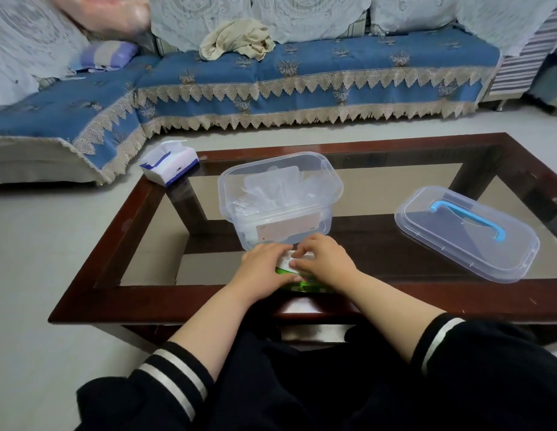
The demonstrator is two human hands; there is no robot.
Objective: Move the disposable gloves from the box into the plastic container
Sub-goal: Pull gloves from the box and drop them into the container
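Now I'm pinching thin, slippery gloves (290, 260) at the box (297, 283) opening with right hand (325, 259), left hand (266, 267) gripping the box just before the container (280, 197); they're light, limp, probably best pulled by a fold.

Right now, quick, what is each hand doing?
Left hand: fingers curled round the green glove box, gripping it.
Right hand: fingers curled on the box top, pinching at it.
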